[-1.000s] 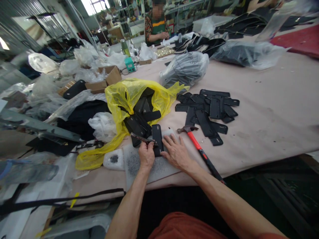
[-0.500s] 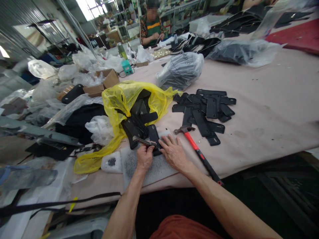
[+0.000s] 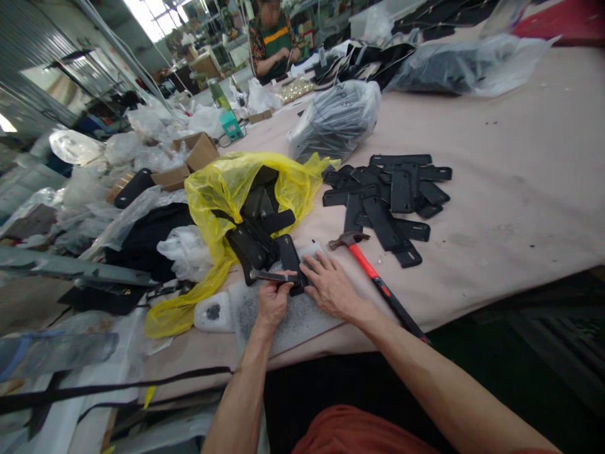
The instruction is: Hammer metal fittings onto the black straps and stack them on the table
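Note:
My left hand (image 3: 273,304) is closed around a slim metal punch (image 3: 274,275), which lies nearly level with its end over a black strip (image 3: 289,255). That strip, with a small slot near its far end, rests on a speckled whitish board (image 3: 302,320). My right hand (image 3: 329,287) lies flat with fingers spread, its fingertips at the strip's right edge. Right of it a claw hammer (image 3: 366,261) with a red and black handle lies on the table. Beyond the hammer is a loose heap of slotted black strips (image 3: 382,224).
A yellow plastic bag (image 3: 212,180) holding black pieces lies open behind the board. A white block (image 3: 214,313) sits left of the board. Farther back are a clear-wrapped bundle (image 3: 338,120), a cardboard box (image 3: 201,151) and a teal device (image 3: 230,126). Another person (image 3: 273,47) works across the table.
The punch has swung from slanting to nearly level in my left hand. My right hand stays by the strip. The whole view has shifted and tilted slightly.

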Motion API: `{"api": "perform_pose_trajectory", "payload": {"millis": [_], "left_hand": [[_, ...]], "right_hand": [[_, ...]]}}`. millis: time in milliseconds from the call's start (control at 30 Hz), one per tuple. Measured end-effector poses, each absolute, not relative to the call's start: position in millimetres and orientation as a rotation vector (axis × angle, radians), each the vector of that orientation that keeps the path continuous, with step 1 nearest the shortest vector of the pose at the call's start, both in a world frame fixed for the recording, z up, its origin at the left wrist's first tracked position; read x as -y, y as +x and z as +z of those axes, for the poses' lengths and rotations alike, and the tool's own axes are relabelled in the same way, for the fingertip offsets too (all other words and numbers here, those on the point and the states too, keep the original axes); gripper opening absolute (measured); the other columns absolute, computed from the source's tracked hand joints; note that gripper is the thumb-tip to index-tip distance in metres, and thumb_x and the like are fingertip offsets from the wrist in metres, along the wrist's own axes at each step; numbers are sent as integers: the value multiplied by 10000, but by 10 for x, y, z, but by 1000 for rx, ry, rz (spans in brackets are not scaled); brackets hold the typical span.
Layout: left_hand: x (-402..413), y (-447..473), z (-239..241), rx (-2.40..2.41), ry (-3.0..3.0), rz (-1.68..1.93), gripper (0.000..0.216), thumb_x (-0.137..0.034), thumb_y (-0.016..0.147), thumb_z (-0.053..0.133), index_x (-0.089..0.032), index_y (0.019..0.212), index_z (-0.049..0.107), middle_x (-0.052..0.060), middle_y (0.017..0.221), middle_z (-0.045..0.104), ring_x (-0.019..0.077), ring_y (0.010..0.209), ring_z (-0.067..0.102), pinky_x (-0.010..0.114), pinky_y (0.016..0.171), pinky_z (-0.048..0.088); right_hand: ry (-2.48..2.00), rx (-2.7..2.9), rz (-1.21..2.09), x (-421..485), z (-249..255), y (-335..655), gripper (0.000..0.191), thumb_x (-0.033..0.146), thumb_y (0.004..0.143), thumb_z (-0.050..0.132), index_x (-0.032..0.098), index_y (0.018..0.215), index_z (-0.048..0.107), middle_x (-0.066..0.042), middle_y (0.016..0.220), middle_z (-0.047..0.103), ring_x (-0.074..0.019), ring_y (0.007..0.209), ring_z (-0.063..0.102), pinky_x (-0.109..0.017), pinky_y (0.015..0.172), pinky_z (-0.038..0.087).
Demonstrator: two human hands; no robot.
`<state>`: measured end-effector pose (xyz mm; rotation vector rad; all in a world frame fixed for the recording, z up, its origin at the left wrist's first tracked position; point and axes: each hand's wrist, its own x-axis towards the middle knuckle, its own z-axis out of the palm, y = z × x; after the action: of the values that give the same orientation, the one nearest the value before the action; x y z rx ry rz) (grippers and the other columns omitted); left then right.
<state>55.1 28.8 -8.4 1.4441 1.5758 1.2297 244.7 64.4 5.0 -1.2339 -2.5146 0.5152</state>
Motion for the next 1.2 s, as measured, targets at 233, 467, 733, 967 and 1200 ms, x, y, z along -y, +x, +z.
{"api": "perform_pose_trajectory", "payload": {"millis": [233, 467, 733, 967, 1200], "left_hand": [[-289, 561, -97, -1601, 1587, 1191, 174, -243, 867, 608, -200, 987, 728, 48, 997, 744, 198, 959, 683, 342, 885, 560], [-282, 609, -97, -1725, 1763, 1121, 188, -208, 893, 547, -198, 1000, 702, 44, 1003, 743, 196, 971, 685, 349, 893, 565], [-279, 723, -97, -1803, 1924, 1092, 185, -180, 887, 537, -201, 1001, 681, 49, 992, 746, 199, 944, 698, 344, 868, 568], [-296, 675, -118, -1787, 2020, 1035, 205, -147, 867, 539, -208, 1016, 667, 46, 991, 746, 201, 940, 701, 335, 864, 568], [-310, 638, -107, -1800, 2023, 939, 202, -164, 866, 552, -211, 1035, 653, 42, 1015, 744, 206, 949, 699, 326, 856, 557]], "right_hand": [[-1238, 2474, 517, -632, 27, 2447, 551, 307, 896, 542, 200, 1429, 450, -79, 1543, 375, -350, 1429, 247, -518, 1125, 252], [-1246, 2475, 525, -630, 32, 2442, 565, 300, 885, 553, 200, 1431, 446, -88, 1542, 377, -346, 1434, 239, -524, 1122, 247], [-1249, 2489, 502, -623, 34, 2434, 544, 303, 897, 534, 197, 1424, 452, -93, 1540, 379, -344, 1435, 242, -524, 1126, 238], [-1261, 2506, 468, -613, 3, 2426, 532, 318, 908, 524, 204, 1424, 460, -90, 1541, 380, -348, 1433, 245, -518, 1117, 252], [-1262, 2521, 465, -597, 16, 2445, 525, 340, 915, 523, 218, 1422, 459, -87, 1540, 383, -345, 1431, 247, -522, 1104, 270]]}}
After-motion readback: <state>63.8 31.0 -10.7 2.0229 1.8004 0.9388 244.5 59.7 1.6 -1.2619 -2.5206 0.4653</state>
